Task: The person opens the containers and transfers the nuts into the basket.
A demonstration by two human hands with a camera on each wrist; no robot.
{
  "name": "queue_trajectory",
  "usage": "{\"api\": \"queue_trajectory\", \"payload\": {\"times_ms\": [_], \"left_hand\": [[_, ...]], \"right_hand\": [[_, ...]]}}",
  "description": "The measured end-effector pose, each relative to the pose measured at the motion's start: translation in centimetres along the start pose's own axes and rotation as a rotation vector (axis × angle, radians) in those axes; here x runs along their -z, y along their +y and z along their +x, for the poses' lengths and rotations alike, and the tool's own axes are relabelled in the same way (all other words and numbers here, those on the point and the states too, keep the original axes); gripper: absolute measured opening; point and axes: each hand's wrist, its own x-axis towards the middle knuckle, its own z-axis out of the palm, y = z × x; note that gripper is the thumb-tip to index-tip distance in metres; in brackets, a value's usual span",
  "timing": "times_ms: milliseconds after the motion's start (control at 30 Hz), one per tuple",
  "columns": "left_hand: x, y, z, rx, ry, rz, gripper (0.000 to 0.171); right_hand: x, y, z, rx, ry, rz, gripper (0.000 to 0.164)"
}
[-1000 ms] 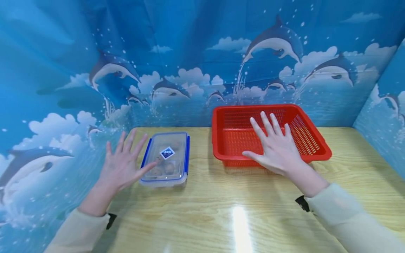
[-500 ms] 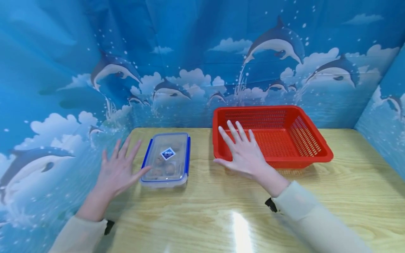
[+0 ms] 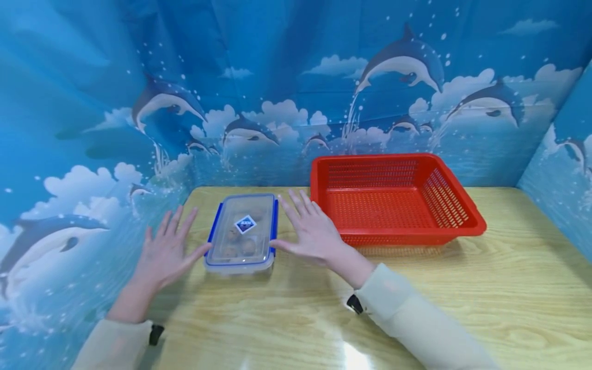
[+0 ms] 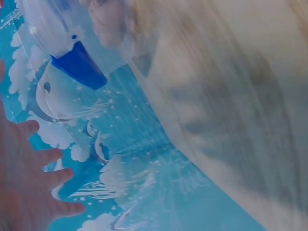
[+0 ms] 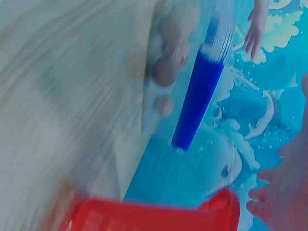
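A clear plastic food container [image 3: 242,241] with a blue-edged lid and a diamond-shaped label lies on the table, lid on. Several round brownish things [image 5: 165,72] show through its side in the right wrist view. My left hand [image 3: 162,252] is beside its left edge, fingers spread, the thumb tip right at the blue clip. On the other side my right hand [image 3: 312,231] is spread too, its fingertips and thumb at the right edge and holding nothing. Blue side clips show in the left wrist view as a blue clip [image 4: 79,66].
A red plastic basket [image 3: 472,226] with slotted walls stands at the back right, just beyond my right hand. The wood-grain table [image 3: 259,318] meets a dolphin-printed backdrop [image 3: 287,61] at the back and sides.
My right hand has moved left from over the red basket to the container's right side. My left hand has shifted slightly left and down. The container and basket stay put.
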Motion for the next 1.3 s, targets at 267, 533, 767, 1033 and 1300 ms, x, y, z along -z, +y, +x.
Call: {"api": "queue_trajectory", "payload": {"times_ms": [267,533,767,1033,1300], "left_hand": [[-0.7,-1.1,0.1,0.006,-0.021,-0.073,0.084],[-1.2,-2.0,0.2,0.016,-0.031,-0.214,0.081],[-1.7,-2.8,0.6,0.027,-0.083,-0.404,0.081],[-2.7,-3.4,1.0,0.027,-0.089,-0.557,0.078],[-3.3,-3.1,1.2,0.004,-0.098,-0.598,0.075]], "right_hand": [[-1.7,-3.0,1.6,0.001,-0.035,0.166,0.093],[-3.5,-4.5,2.1,-0.054,-0.02,0.351,0.089],[-5.0,-4.3,2.1,-0.135,-0.006,0.45,0.085],[-6.6,-3.4,1.9,-0.196,-0.017,0.562,0.083],[-7.1,-2.7,2.1,-0.19,-0.015,0.62,0.081]]}}
